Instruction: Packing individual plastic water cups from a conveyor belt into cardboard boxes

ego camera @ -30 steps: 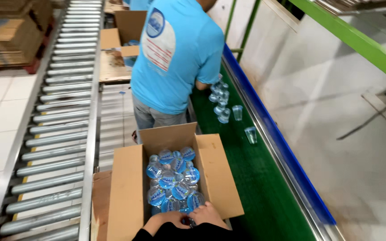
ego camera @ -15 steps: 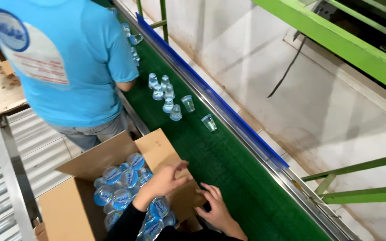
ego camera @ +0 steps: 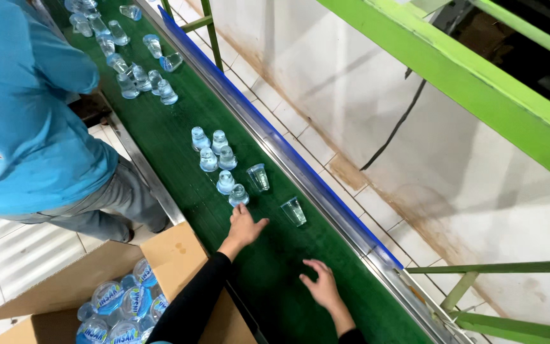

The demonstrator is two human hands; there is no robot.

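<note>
We look down on a dark green conveyor belt (ego camera: 179,159), our work surface, running from near-right to far-left. Its right edge is a blue guard strip (ego camera: 275,143) w/ a metal rail; its left edge is a metal frame (ego camera: 144,169). Between the edges there's open green belt around and near of our hands, esp. btw. the two of them.

Our left hand (ego camera: 244,226), black sleeve, reaches far along the belt, fingers spread wide, holding nothing. Its fingertips (ego camera: 233,210) sit just near of a small clear plastic water cup w/ sealed lid (ego camera: 238,195), standing lid-down; touching or a hair apart, can't tell. That cup is the near end of a cluster of similar cups (ego camera: 214,153) farther up the belt. Two upright clear cups, one (ego camera: 258,177) right of the cluster and one (ego camera: 294,211) just right of the left hand, stand nearer the blue strip.

Our right hand (ego camera: 321,285) rests low on the belt, nearer to us, fingers loosely open, empty, well apart from the cups.

More cups (ego camera: 132,73) crowd the far belt. A co-worker in a light blue shirt (ego camera: 27,121) stands left of the belt. Near-left, an open brown cardboard box (ego camera: 179,255) holds blue-lidded cups (ego camera: 122,306), beside the belt's left frame.
</note>
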